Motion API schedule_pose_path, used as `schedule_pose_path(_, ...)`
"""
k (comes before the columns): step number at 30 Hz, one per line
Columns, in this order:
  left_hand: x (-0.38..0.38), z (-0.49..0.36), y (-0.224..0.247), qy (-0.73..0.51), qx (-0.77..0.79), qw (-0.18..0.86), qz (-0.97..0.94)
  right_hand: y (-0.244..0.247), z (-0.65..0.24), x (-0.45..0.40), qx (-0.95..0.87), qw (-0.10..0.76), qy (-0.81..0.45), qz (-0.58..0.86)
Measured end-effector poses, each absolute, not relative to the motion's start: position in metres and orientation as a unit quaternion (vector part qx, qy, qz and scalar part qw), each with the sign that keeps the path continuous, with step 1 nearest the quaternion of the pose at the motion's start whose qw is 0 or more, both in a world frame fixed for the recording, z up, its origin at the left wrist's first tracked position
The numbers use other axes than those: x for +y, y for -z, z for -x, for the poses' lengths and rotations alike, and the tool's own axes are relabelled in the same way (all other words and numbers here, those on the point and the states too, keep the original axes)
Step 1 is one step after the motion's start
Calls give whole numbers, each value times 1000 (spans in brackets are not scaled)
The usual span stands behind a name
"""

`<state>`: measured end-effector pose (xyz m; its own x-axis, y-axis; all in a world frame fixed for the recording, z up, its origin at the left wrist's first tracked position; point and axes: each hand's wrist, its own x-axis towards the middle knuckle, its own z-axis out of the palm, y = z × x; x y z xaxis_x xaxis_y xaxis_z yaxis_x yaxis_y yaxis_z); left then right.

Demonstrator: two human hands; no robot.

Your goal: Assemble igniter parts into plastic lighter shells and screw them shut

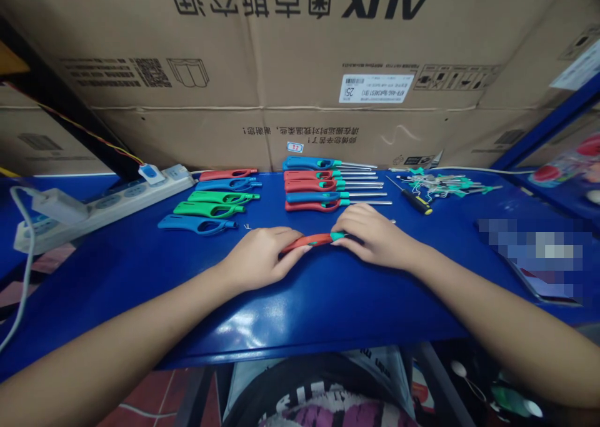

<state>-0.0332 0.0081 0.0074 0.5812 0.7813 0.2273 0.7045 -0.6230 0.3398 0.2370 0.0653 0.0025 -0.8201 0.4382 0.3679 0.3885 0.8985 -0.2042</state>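
Note:
Between my hands, over the middle of the blue table, is a red gas lighter (320, 240) with a green collar. My left hand (262, 255) is closed on its red handle. Around the green collar and the metal rod my right hand (372, 236) is closed; most of the rod is hidden by the fingers. Just beyond lies a row of red and blue lighters (312, 185) with metal rods. To the left of that row are red, blue and green lighter handles (210, 207) without rods. A few tiny pins (247, 226) lie near my left hand.
A screwdriver (415, 199) and a pile of lighter rods with green parts (445, 183) lie at the back right. A white power strip (135, 195) runs along the left. A tablet or phone (539, 258) lies at right. Cardboard (300, 58) walls the back.

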Motion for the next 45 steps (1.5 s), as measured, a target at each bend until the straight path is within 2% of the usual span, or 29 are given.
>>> schedule_pose_path(5,4,27,-9,-216,437,144,-861,1,-234,61,-947,230,-64,213)
schedule_pose_path(12,9,26,-7,-247,475,294,-792,1,-232,56,-957,230,36,176)
schedule_pose_path(14,8,27,-5,-255,466,269,-803,0,-231,55,-957,228,46,172)
schedule_pose_path(21,-2,28,-5,-274,388,78,-876,-3,-230,51,-954,240,71,166)
schedule_pose_path(25,0,29,-5,-240,384,16,-892,-3,-229,53,-956,216,43,194)
schedule_pose_path(30,5,29,-6,-169,404,-6,-899,-7,-232,61,-950,160,-32,265)
schedule_pose_path(36,7,33,-9,-129,421,-35,-897,-15,-247,70,-948,113,-61,290)
schedule_pose_path(42,7,34,-12,-94,435,-32,-895,-20,-257,73,-953,99,-98,267)
schedule_pose_path(45,4,33,-12,-94,443,-18,-891,-22,-265,81,-907,142,-63,392)
